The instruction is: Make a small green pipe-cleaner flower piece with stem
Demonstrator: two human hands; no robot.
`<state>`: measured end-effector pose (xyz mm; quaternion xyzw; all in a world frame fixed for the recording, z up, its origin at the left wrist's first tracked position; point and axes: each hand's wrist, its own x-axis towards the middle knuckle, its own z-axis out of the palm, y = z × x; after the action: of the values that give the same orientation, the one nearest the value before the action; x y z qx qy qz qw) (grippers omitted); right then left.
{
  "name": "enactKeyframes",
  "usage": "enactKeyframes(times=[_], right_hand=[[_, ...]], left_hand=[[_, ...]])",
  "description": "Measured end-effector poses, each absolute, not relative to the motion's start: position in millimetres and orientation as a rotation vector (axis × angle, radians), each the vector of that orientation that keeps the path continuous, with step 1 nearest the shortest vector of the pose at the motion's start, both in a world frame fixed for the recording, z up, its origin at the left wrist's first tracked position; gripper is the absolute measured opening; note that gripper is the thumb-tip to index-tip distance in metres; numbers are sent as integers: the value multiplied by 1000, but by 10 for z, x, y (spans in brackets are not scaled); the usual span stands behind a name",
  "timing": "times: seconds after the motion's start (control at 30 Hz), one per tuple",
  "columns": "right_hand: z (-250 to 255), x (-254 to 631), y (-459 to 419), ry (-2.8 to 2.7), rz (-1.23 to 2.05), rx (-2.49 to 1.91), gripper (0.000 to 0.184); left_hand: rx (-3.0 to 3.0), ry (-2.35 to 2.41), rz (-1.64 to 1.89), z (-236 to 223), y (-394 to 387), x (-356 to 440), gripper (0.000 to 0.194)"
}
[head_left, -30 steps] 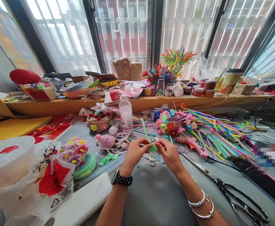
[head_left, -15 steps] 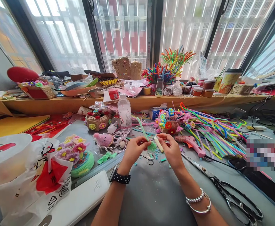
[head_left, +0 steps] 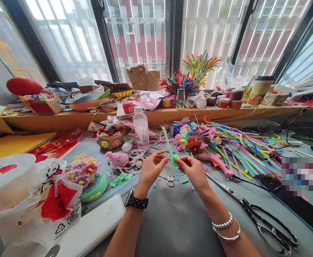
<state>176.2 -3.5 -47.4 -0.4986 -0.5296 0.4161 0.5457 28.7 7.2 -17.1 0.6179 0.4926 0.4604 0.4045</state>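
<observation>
A light green pipe cleaner (head_left: 167,142) stands up from a small fuzzy green piece (head_left: 174,159) above the table. My right hand (head_left: 193,171) pinches that green piece at its right side between thumb and fingertips. Just to the left, my left hand (head_left: 151,173) has its thumb and fingers apart, close to the green piece and holding nothing that I can see. Small scissors (head_left: 170,180) lie on the table under the hands, among blue-green fuzz scraps (head_left: 185,181).
Large black-handled scissors (head_left: 263,217) and a pink glue gun (head_left: 219,164) lie to the right, near many pipe cleaners (head_left: 253,157). A water bottle (head_left: 140,128) stands behind my left hand. To the left are a white power bank (head_left: 100,223) and a green pot of flowers (head_left: 94,189).
The cream-coloured stick in my right hand is no longer seen there. My right hand now pinches the green piece, and my left fingers have come off it.
</observation>
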Motion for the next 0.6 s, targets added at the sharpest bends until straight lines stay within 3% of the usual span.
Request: enactKeyframes(times=[0.17,0.6], right_hand=[[-424,1737,-69,-1390,979,-1152,29],[-437,1734,-67,-1347,986,-1176,30]], left_hand=[[1681,1193,1047,-146,33,357,27],[1435,1243,1270,-148,49,335,29]])
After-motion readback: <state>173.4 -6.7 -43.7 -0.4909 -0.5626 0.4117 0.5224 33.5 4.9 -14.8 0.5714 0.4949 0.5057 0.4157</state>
